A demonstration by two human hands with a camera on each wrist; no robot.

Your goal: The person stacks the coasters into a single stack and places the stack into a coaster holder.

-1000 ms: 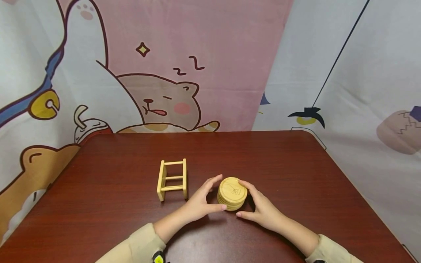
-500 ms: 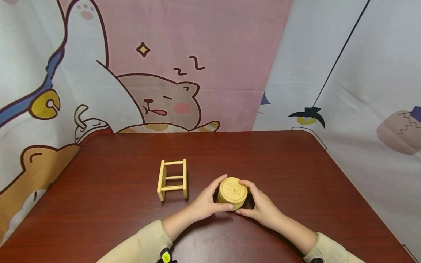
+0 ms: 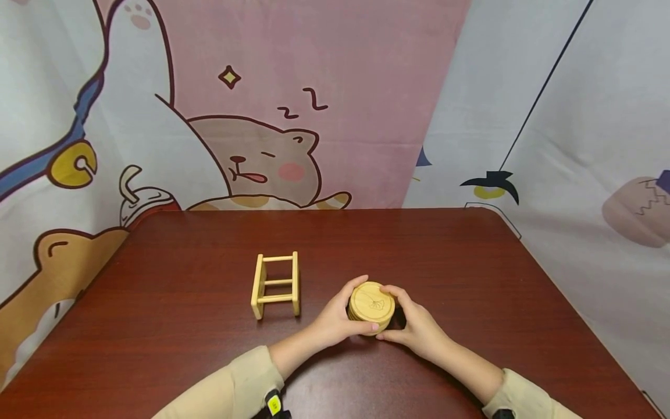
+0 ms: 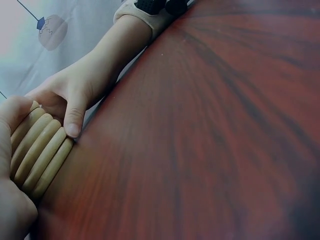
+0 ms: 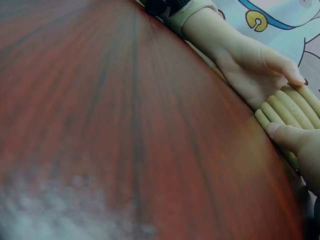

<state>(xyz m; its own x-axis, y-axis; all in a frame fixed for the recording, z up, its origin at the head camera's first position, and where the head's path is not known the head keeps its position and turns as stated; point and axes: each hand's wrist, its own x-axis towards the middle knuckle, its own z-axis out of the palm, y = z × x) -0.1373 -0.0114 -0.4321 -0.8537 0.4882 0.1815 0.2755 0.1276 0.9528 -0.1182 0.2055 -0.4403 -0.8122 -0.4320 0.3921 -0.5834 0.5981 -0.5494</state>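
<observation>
A stack of several round wooden coasters [image 3: 372,304] sits on the dark red table, its top one engraved with a ginkgo leaf. My left hand [image 3: 337,320] grips the stack from the left, fingers behind it and thumb across the front near the upper rim. From the right, my right hand [image 3: 421,330] holds it with fingertips on the far top edge and thumb low at the front. In the left wrist view the rims of the coasters [image 4: 42,150] show between both hands, and the right thumb touches the lowest ones. Palms hide the stack's sides.
A small wooden rack [image 3: 275,285] with two side pieces and thin crossbars stands left of the hands. The table [image 3: 445,250] extends to a cartoon-printed cloth [image 3: 366,87] at the back and sides.
My left hand has moved right, closing in from beside the coasters to grip them, its thumb sliding across the front. The right hand stays nearly in place. The rack has not moved.
</observation>
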